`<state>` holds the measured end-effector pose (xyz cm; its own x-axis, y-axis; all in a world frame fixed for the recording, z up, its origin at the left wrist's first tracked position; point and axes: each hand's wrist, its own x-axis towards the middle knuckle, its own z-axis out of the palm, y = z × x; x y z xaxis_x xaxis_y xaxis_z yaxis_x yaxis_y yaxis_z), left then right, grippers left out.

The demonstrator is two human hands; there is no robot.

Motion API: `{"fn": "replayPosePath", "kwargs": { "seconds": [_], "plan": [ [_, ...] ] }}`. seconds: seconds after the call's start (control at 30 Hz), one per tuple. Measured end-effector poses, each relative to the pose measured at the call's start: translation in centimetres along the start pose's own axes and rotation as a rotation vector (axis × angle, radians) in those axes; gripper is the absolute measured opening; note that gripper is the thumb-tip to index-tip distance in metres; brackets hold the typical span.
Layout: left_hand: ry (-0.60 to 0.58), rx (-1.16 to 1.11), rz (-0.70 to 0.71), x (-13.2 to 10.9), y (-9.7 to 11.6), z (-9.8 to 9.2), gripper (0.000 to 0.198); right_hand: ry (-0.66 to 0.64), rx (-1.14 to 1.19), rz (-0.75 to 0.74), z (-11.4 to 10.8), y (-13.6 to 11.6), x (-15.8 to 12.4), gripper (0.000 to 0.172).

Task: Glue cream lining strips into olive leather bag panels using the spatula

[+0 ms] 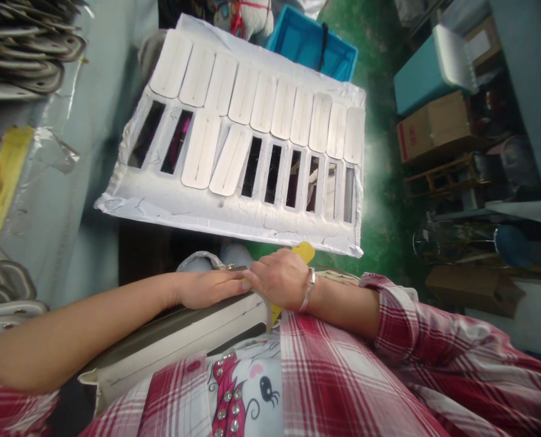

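- Head view: a pale panel (186, 346) is held across the lap, against the plaid shirt (334, 364), with its dark side turned upward and a thin dark line marked along its pale side.
- The left hand (215, 288) is laid over the panel's top near one end; its fingers are kept straight and together. Whether anything is pinched beneath them cannot be told, as the thumb is hidden.
- By the right hand (282, 279), a yellow tool (303, 250) is gripped in curled fingers; it can be seen above the knuckles and again below the fist, but its kind cannot be made out. A bracelet (308, 290) is worn on that wrist.
- The two hands are brought together, the left fingertips being met by the right thumb.
- Beyond the hands, a white rack (179, 193) is seen, slotted in its nearer part. Ten white plates (264, 103) are lined up along its far part, and two more are laid slanting over the nearer slots.
- Behind the rack, a blue bin (292, 33) is set on the green floor (377, 115).
- At the left, flat pieces (19, 48) are piled on a table (76, 164).
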<state>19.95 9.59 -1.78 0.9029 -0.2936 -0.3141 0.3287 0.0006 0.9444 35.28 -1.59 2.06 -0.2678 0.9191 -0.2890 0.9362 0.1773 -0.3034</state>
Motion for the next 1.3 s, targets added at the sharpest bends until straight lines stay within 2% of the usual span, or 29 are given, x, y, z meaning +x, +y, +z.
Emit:
{"fn": "replayPosePath", "kwargs": {
  "seconds": [0.17,0.27,0.33,0.43,0.53,0.67,0.83,1.03,1.3],
  "plan": [
    [0.013,-0.006,-0.016,0.1,0.3,-0.8,0.048,-0.034,0.016,0.034,-0.5,0.0,0.8,0.044],
    [0.025,0.048,-0.131,-0.7,1.7,-1.2,0.052,-0.075,0.03,0.018,-1.4,0.9,1.2,0.037],
    [0.037,0.044,-0.245,-1.4,3.0,-1.4,0.056,-0.023,0.093,0.082,-2.0,2.0,0.8,0.035],
    [0.109,-0.025,-0.352,-2.0,4.9,-1.1,0.06,0.171,0.228,0.273,-2.3,3.9,-1.3,0.045],
    [0.14,0.077,-0.342,-1.2,5.9,-0.3,0.057,0.288,0.438,0.447,-1.3,4.8,-4.5,0.049],
    [0.118,0.243,-0.284,0.3,6.3,0.5,0.054,0.257,0.712,0.528,1.5,3.8,-8.0,0.05],
    [0.102,0.091,-0.3,0.4,6.1,1.1,0.053,0.262,1.008,0.639,4.5,2.5,-10.3,0.051],
    [0.173,0.082,-0.3,0.4,5.8,1.7,0.049,0.239,1.112,0.615,5.4,2.0,-11.5,0.049],
    [0.249,0.328,-0.375,1.4,7.1,2.5,0.042,0.32,0.993,0.649,6.1,2.6,-10.8,0.05]
  ]
}}
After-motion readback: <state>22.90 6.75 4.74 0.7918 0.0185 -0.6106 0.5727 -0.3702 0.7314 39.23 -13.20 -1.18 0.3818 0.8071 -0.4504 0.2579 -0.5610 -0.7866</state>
